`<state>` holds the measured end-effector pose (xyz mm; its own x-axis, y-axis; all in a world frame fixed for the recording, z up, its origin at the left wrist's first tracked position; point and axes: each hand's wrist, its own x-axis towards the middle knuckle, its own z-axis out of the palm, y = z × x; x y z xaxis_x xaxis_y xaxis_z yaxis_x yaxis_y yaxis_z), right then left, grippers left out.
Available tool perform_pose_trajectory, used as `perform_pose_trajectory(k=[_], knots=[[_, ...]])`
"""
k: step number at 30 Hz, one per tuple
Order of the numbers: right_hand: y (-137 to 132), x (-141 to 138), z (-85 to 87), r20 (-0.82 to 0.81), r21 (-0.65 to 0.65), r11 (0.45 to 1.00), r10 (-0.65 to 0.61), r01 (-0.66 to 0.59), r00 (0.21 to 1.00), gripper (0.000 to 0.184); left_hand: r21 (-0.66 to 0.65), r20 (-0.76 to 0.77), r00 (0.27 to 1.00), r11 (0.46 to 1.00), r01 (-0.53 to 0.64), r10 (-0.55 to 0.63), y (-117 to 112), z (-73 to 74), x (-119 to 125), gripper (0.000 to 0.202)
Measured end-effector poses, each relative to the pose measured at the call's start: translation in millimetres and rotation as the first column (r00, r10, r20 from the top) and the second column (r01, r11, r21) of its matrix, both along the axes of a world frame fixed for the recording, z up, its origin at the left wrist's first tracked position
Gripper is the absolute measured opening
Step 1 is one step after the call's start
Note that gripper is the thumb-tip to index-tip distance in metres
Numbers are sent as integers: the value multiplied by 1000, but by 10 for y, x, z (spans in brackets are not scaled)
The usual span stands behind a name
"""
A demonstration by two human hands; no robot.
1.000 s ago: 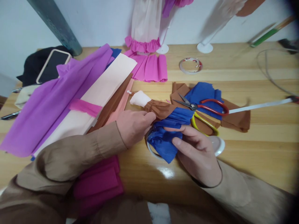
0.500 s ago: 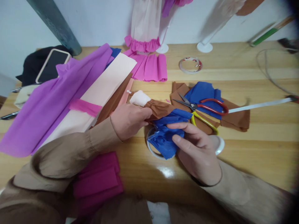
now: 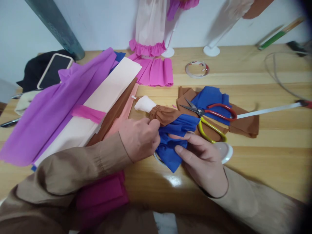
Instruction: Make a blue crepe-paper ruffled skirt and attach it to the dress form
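Observation:
My left hand (image 3: 140, 138) is closed, its fingertips pinching the blue crepe paper (image 3: 174, 139) where it meets a gathered brown crepe ruffle (image 3: 164, 114) with a white tip (image 3: 145, 104). My right hand (image 3: 202, 161) grips the lower part of the same blue paper between thumb and fingers. A tape ring lies under the blue paper, mostly hidden. Both hands work just above the wooden table (image 3: 268, 143).
Red-handled scissors (image 3: 212, 110) and yellow-handled scissors (image 3: 211, 131) lie on blue and brown scraps to the right. Purple (image 3: 53, 107), peach and pink paper sheets lie left. A tape roll (image 3: 197, 69), white stand bases, a phone (image 3: 52, 70) and a magenta stack (image 3: 102, 193) are around.
My left hand shifted slightly right and down, from the brown ruffle onto the blue paper's edge. My right hand drew the blue paper a little closer to the left hand.

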<state>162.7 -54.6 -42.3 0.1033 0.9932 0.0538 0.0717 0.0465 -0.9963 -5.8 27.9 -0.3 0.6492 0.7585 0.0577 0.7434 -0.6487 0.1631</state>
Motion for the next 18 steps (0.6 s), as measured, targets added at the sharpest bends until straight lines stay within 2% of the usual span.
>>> perform_pose_trajectory(k=[3,5,11,16,18], knots=[[15,-8,66,230,74,995,49,-67,972,28,-34,-16,1000,999,14,-14,-8,12,6,17],[24,-21,86,292,73,990,94,-120,952,33,-40,-2,1000,999,21,-21,-1,10,4,17],[23,-46,42,317,46,995,72,-91,946,32,-1,42,999,1000,-16,16,17,-13,-18,18],[23,-35,76,348,9,998,50,-57,936,16,3,-12,1000,1000,-21,21,20,-27,-28,17],[31,-30,83,309,-6,999,41,-41,950,12,-7,-38,999,1000,-17,17,20,-28,-33,16]])
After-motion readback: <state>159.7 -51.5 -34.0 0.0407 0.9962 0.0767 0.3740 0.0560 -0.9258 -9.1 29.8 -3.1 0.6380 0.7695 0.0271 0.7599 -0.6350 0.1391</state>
